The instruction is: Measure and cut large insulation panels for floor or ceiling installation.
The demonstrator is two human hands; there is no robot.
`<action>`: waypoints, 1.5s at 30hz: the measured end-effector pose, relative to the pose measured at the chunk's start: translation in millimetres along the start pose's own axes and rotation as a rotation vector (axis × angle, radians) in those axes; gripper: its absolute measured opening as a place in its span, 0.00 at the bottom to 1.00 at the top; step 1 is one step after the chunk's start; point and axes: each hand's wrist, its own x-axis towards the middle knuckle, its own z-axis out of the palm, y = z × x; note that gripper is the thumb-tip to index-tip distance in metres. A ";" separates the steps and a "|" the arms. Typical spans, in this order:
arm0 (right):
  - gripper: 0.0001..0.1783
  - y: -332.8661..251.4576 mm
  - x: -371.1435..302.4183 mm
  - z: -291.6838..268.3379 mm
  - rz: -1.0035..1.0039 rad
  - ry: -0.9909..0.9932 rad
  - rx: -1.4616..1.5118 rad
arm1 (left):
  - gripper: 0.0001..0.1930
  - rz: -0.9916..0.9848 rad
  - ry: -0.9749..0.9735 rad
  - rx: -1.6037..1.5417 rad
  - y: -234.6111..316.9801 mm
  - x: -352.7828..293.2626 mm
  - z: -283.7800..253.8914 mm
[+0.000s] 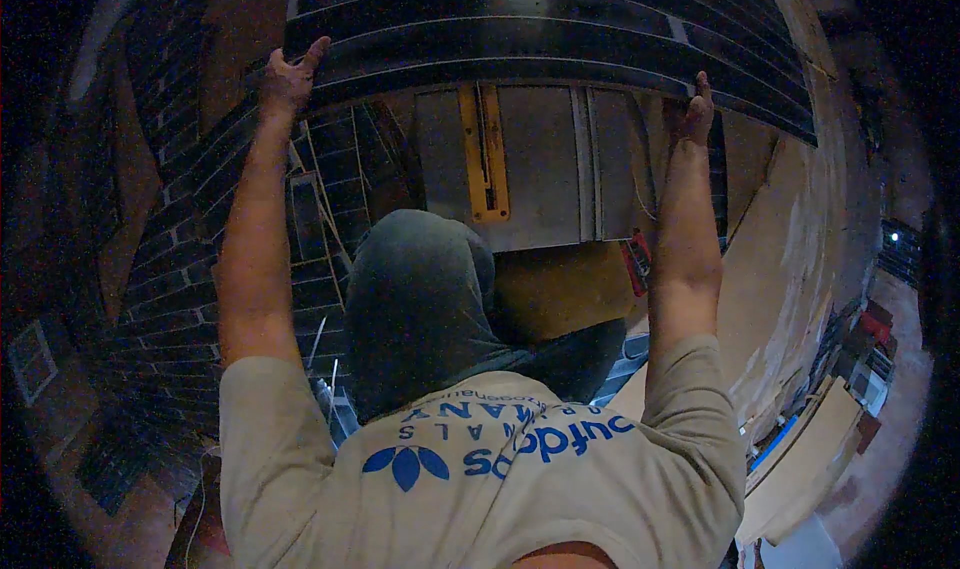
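My left hand [290,79] is at the left end of a wide dark panel with pale lines [500,44], thumb and fingers closed on its edge. Farther right, my right hand [697,117] grips the near edge of the same panel, its thumb lying up against the face. Both arms are stretched forward, and the panel spans the space between them and beyond my right hand. The fingers behind or under the panel are hidden.
Below the panel are a yellow slotted bar [484,154], grey boards [540,169] and a red and black tool [637,261]. Dark brick-patterned surfacing [180,259] covers the left side. Pale boards [815,459] lie at the lower right. My bent leg [415,299] is in the middle.
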 end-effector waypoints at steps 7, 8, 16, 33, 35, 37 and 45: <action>0.13 -42.4 17.6 -45.9 -0.188 -0.231 -0.221 | 0.69 0.126 0.065 -0.063 20.9 11.5 20.4; 0.13 -52.2 5.8 -46.4 -0.204 -0.282 -0.273 | 0.69 0.085 0.005 -0.124 29.7 11.4 26.5; 0.20 -61.1 -70.7 56.5 0.063 0.223 -0.009 | 0.66 -0.119 -0.003 -0.221 80.1 -19.5 12.1; 0.16 -3.2 -18.5 -44.5 -0.530 -0.178 -1.110 | 0.68 -0.173 -0.116 -0.091 65.7 -37.2 -8.7; 0.15 -105.6 17.8 -100.1 -1.122 -0.243 -1.785 | 0.68 -0.018 -0.076 -0.237 92.9 -9.9 21.7; 0.15 -63.0 11.7 -74.9 -0.865 -0.152 -1.430 | 0.68 0.034 -0.028 -0.184 60.9 -11.2 12.1; 0.15 -66.5 -0.8 -86.7 -0.898 -0.092 -1.537 | 0.70 -0.116 -0.104 -0.274 102.3 -31.5 -3.7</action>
